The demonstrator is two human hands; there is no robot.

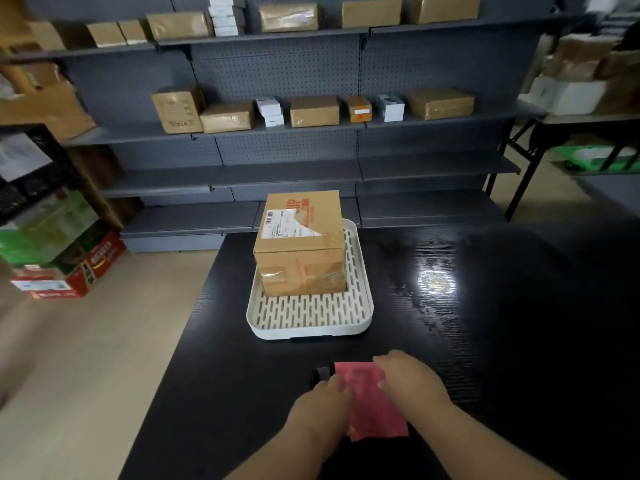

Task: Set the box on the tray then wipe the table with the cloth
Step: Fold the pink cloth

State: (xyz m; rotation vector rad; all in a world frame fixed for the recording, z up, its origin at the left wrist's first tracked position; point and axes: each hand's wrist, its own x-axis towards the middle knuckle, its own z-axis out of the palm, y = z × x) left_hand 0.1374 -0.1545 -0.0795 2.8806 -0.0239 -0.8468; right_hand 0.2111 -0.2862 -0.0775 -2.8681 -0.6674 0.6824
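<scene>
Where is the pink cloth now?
In the head view, the pink cloth is at the bottom centre, held between the left hand and the right hand over the near part of the black table, nearer than the white tray.

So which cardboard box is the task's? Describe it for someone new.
Start at the black wood-grain table; on its far part sits a white slotted plastic tray. The brown cardboard box stands in its far half. Unlike the boxes on the grey shelves behind, it alone stands on the tray, with a white label over red print.
</scene>
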